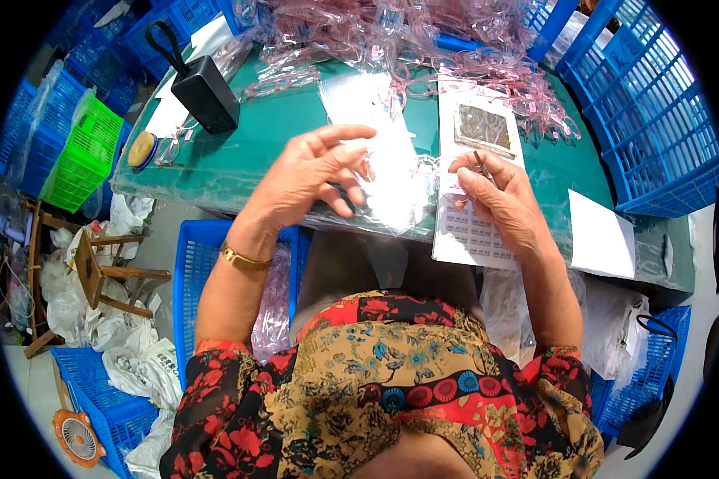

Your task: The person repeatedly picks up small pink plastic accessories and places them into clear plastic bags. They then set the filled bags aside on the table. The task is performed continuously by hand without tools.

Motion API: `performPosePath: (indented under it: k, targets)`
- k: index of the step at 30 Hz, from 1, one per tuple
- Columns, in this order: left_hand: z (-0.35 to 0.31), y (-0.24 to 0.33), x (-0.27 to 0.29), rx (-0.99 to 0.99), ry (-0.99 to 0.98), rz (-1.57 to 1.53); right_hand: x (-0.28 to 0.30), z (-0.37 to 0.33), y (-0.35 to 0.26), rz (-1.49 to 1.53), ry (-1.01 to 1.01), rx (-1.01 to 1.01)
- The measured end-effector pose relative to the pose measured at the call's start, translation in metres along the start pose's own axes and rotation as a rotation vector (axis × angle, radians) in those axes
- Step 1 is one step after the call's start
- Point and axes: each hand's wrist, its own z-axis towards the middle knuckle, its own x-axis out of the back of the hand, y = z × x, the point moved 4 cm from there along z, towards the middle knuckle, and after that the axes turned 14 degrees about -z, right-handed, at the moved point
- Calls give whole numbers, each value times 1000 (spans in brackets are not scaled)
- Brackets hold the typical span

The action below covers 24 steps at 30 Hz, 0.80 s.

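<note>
My left hand (pixel 315 172) hovers over the near part of the green table, its fingers curved and apart, with nothing plainly in them. My right hand (pixel 499 195) is closed on a thin dark metal tool (pixel 482 166) that looks like tweezers; its lower part is hidden by my fingers. Beneath the right hand lies a white sheet of printed labels (pixel 475 246), with a dark square pad in a pale frame (pixel 485 129) on its far part. Between my hands, clear plastic (pixel 395 188) lies in strong glare, and its contents are washed out.
Clear bags with pink-rimmed pieces, like eyeglasses (pixel 391 40), heap along the far side. A black power bank (pixel 205 94) and round yellow-topped tin (pixel 142 149) stand left. White paper (pixel 601 234) lies right, near a tall blue crate (pixel 639 104). Another blue crate (pixel 185 279) sits below the table edge.
</note>
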Motion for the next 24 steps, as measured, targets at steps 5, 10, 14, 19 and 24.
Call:
performPosePath:
  k: [5,10,14,19,24]
  targets:
    - [11,18,53,-346,385,586,7,4,16,92,44,27]
    - [31,24,55,-443,554,1317,8,3,15,78,139,77]
    - [37,7,37,-439,603,1401,12,2,18,105,162,68]
    - [37,1,42,-547,582,1352,14,2,19,141,179,84]
    - [36,12,55,-551,468,1249,14,3,21,166,184,117]
